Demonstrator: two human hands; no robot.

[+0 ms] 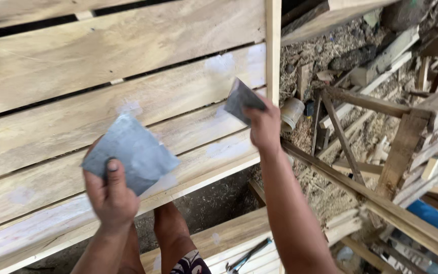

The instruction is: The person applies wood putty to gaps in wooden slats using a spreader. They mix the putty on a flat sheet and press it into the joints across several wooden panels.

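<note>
Nearest you, at six o'clock, your knees (171, 228) show above a lower board where a dark metal tool (248, 254) lies. Just above, at about seven o'clock, your left hand (110, 195) carries a flat grey square plate (130, 152), thumb pressed on its face and fingers hidden behind, so the grip is a pinch on its lower edge. The plate hangs in front of the slatted wooden panel (102, 96), and you cannot tell whether it touches the wood.

Further out, near the centre toward one o'clock, your right hand (264, 127) is closed around a grey putty blade (240, 100), fingers wrapped on its lower part. The blade's tip is against or just off the panel near its upright edge strip (273, 48). Pale filler patches (226, 149) dot the boards around both hands.

Beyond, from two to four o'clock, lie loose timber offcuts (381, 61), a leaning wooden frame (361, 147), sawdust and a small tin (292, 112) on the ground.

Risks, as I judge them: the plate is held only at one edge, so a tilt could let it slip or shed what it carries onto your knees. The blade works close to the panel's edge; a hard push could run it off the wood. The littered floor makes poor footing if you shift.
</note>
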